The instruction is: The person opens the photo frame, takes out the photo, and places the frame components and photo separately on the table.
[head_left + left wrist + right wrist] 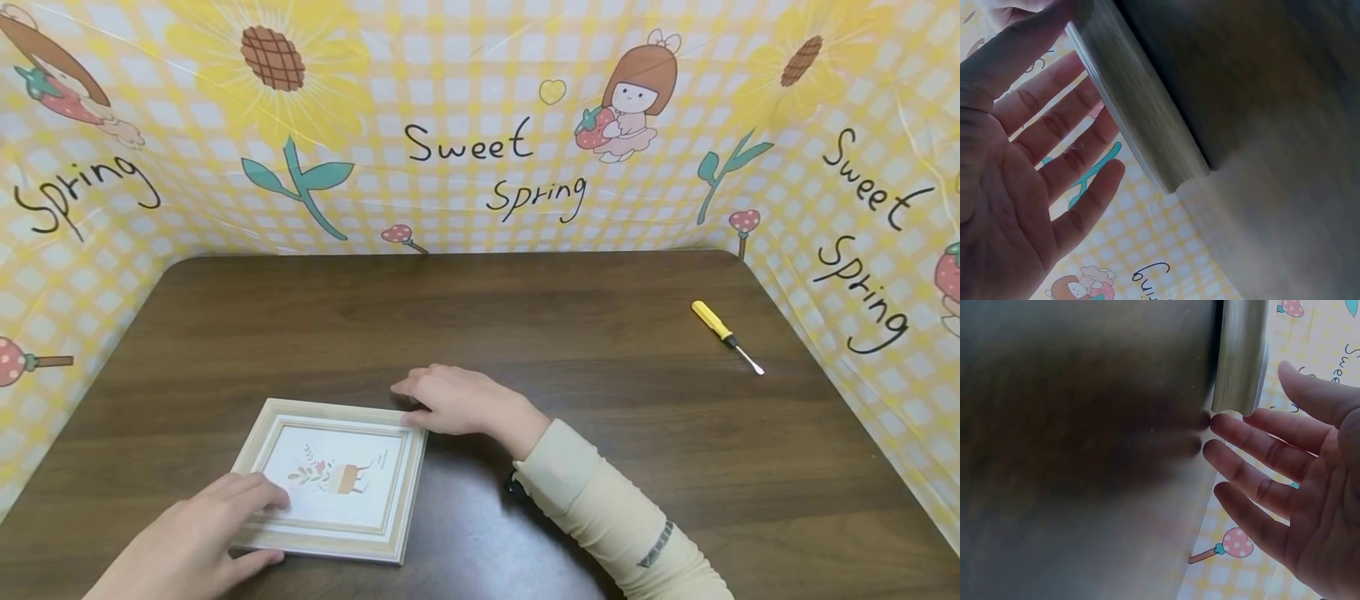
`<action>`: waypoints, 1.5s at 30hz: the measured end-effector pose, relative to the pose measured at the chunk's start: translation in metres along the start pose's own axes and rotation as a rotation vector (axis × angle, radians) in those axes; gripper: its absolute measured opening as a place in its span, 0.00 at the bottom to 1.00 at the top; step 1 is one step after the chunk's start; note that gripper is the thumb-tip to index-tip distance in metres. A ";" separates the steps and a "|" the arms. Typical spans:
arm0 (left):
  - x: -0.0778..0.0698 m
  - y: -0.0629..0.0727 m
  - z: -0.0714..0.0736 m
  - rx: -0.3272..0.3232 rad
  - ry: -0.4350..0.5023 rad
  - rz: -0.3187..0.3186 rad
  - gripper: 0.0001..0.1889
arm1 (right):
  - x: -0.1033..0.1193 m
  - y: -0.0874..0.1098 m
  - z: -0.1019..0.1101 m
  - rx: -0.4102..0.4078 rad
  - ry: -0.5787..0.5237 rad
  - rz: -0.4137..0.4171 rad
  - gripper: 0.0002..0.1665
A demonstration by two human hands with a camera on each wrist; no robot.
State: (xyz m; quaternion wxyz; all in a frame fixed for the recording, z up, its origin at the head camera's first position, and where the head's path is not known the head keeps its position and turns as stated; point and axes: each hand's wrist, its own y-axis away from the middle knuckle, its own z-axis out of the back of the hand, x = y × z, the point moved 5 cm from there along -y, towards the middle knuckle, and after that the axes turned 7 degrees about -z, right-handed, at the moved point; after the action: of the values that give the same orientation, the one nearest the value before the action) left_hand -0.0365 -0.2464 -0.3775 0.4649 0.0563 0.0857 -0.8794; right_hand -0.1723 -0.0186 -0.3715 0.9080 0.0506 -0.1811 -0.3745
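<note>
A pale wood-coloured picture frame (406,500) lies face up on the table, turned slightly. Its print (348,479) shows a potted plant, lying sideways from here. My left hand (198,537) rests at the frame's near left corner, fingers over its face and thumb along the near edge. In the left wrist view, the fingers spread loosely beside the frame's side (1141,94). My right hand (461,402) is at the far right corner, thumb by the rim. In the right wrist view, its extended fingertips touch or nearly touch the frame's end (1241,356).
A yellow-handled screwdriver (723,333) lies at the far right of the brown table (570,325). Yellow checked cloth (465,92) with printed flowers and words stands around the back and both sides.
</note>
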 end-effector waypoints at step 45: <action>-0.006 -0.026 0.004 -0.107 -0.052 -0.116 0.20 | -0.014 0.008 -0.008 0.028 -0.154 -0.069 0.15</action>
State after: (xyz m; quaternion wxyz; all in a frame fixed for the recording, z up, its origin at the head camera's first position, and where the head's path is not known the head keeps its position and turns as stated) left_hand -0.0545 -0.2280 -0.3699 0.4175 0.0034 0.1233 -0.9002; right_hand -0.1730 -0.0036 -0.3810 0.8770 0.0408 -0.2537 -0.4059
